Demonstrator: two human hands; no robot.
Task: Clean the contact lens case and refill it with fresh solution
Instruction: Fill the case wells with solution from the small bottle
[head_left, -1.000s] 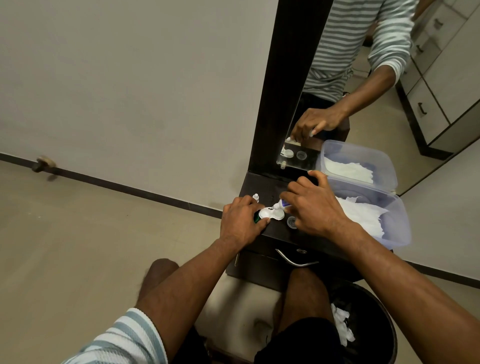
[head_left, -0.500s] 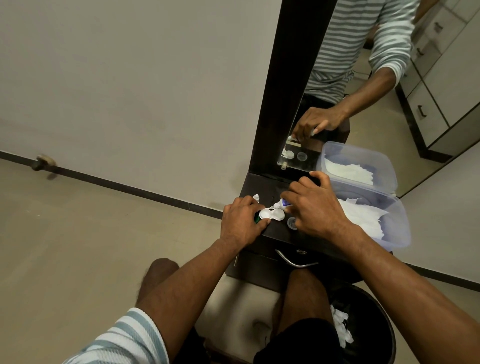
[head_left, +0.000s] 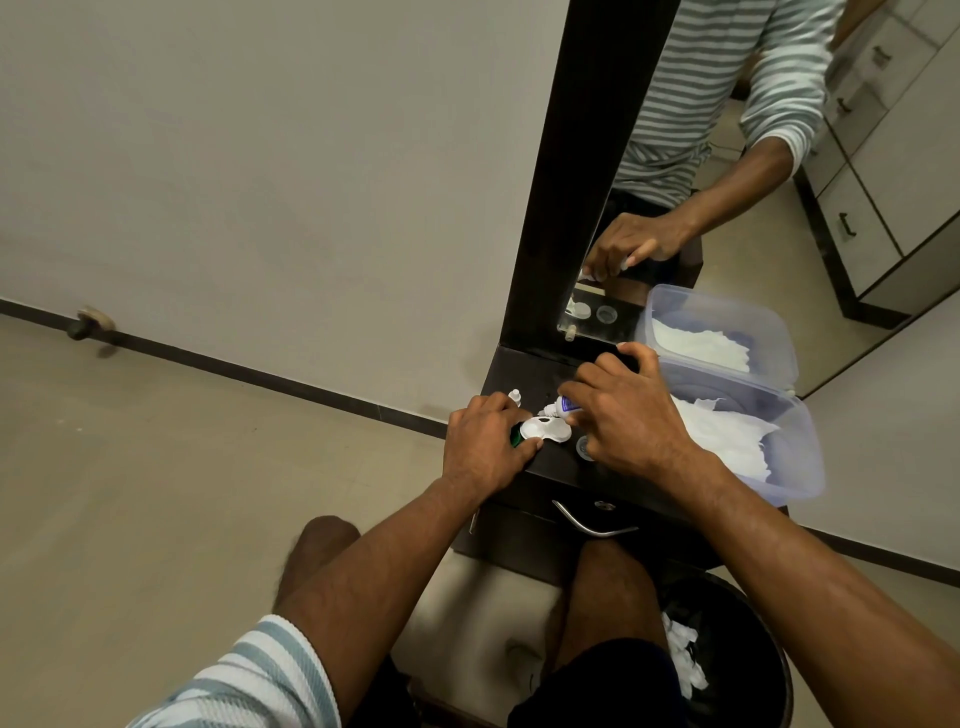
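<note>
The contact lens case (head_left: 544, 430) lies white on the dark dresser top (head_left: 558, 462), just where it lay a second ago; nothing much has shifted. The left hand (head_left: 483, 449) still pins its near end, fingers curled onto it, a green cap (head_left: 516, 441) peeking out beside them. The right hand (head_left: 623, 415) keeps its fingers wrapped round the solution bottle (head_left: 563, 405), nozzle tipped at the far well. I judge the refill is under way; whether liquid is falling, I cannot tell. A clear cap (head_left: 584, 447) sits loose nearby. The plastic tub (head_left: 800, 441) holds white tissues, and the black bin (head_left: 769, 670) below holds crumpled ones.
</note>
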